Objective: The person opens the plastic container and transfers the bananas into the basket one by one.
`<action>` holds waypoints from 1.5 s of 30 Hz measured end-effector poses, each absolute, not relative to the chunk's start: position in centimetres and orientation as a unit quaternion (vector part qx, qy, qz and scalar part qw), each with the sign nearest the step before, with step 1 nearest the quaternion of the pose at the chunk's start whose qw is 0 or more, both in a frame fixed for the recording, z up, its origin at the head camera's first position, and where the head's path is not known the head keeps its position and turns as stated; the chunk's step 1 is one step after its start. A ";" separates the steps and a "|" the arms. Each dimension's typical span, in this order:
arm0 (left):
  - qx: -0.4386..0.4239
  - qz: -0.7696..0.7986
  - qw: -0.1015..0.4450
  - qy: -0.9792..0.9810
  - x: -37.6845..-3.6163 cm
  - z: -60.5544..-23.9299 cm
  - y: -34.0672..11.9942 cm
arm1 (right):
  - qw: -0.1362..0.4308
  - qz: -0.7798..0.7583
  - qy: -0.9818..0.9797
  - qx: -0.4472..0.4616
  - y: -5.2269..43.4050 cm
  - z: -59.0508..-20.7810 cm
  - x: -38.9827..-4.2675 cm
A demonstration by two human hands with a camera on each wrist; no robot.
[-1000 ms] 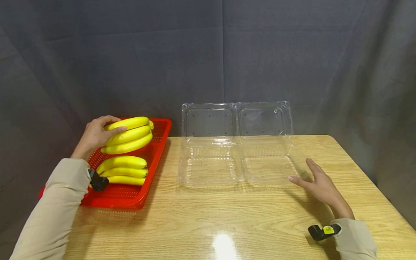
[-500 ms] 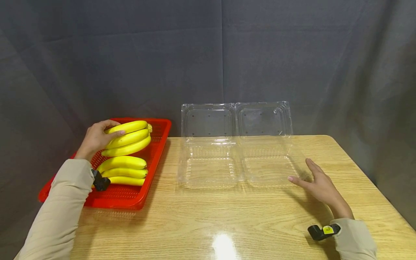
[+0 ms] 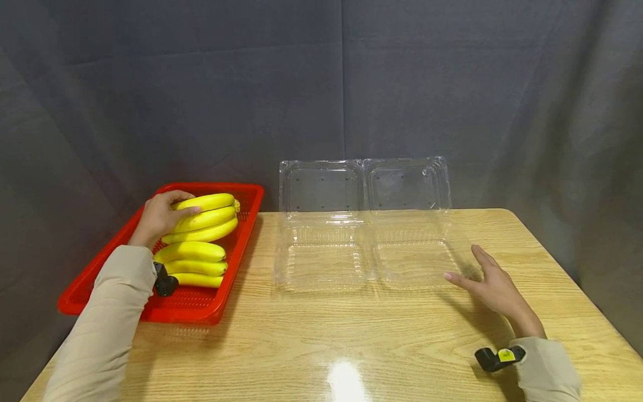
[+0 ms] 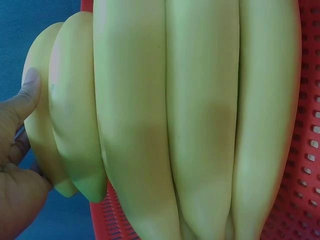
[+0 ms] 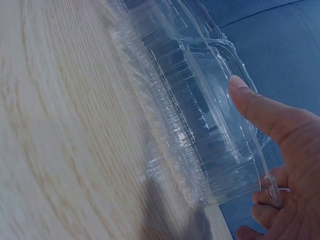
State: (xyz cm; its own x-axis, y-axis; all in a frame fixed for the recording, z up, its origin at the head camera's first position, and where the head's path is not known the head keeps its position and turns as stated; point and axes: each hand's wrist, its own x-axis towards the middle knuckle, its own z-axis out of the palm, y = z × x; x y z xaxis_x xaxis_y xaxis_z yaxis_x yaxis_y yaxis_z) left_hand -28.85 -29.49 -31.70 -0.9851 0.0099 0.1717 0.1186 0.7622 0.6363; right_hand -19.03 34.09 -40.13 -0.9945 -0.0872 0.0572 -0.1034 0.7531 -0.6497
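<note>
— Gripping something over on the left, is it?

— Yes. The left hand (image 3: 162, 215) is curling its fingers over the far bunch of bananas (image 3: 205, 217), with the thumb (image 4: 26, 97) pressing against the end of the outermost banana. That bunch is sitting in the far part of the red basket (image 3: 102, 262), just beyond a near bunch of bananas (image 3: 193, 263), and the two bunches are lying almost against each other.

— Is the held bunch resting on the basket floor or hanging above it?

— I cannot tell; the left wrist view is showing only the bananas filling the frame with red mesh behind them.

— And the right side?

— The right hand (image 3: 494, 289) is lying flat on the wooden table (image 3: 351, 346), fingers straight and spread apart, holding nothing. Its fingertips are sitting at the right near corner of the clear clamshell container (image 3: 417, 254); in the right wrist view the thumb (image 5: 260, 112) is lying at the clear rim, though whether it is touching is hard to say.

— How is the packaging standing?

— A second clear clamshell container (image 3: 321, 251) is sitting just left of the first, touching it side by side. Both lids are standing upright at the far edge, leaning toward the dark curtain (image 3: 452, 84).

— And the sleeves?

— Beige sleeves are covering both arms, each with a small black device at the wrist.
</note>
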 end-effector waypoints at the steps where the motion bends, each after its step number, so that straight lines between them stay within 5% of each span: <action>1: -0.036 -0.342 0.080 -0.935 -28.9 -31.7 -29.4 | 0.012 0.347 -0.936 0.051 34.1 -40.2 -19.0; 13: -0.046 -0.342 0.092 -0.934 -29.7 -32.1 -29.5 | 0.015 0.345 -0.937 0.051 34.3 -40.3 -19.0; 45: -0.108 -0.318 -0.006 -0.942 -30.9 -33.8 -30.3 | 0.019 0.344 -0.938 0.050 34.1 -40.1 -19.0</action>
State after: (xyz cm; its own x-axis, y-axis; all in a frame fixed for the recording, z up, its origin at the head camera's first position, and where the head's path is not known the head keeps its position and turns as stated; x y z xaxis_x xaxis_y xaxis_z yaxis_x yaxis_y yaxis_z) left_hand -30.89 -30.31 -33.83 -0.9764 0.2078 0.0585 0.2007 0.7743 0.6001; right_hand -18.95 34.06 -40.15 -0.9942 -0.0810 0.0706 -0.1074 0.7586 -0.6426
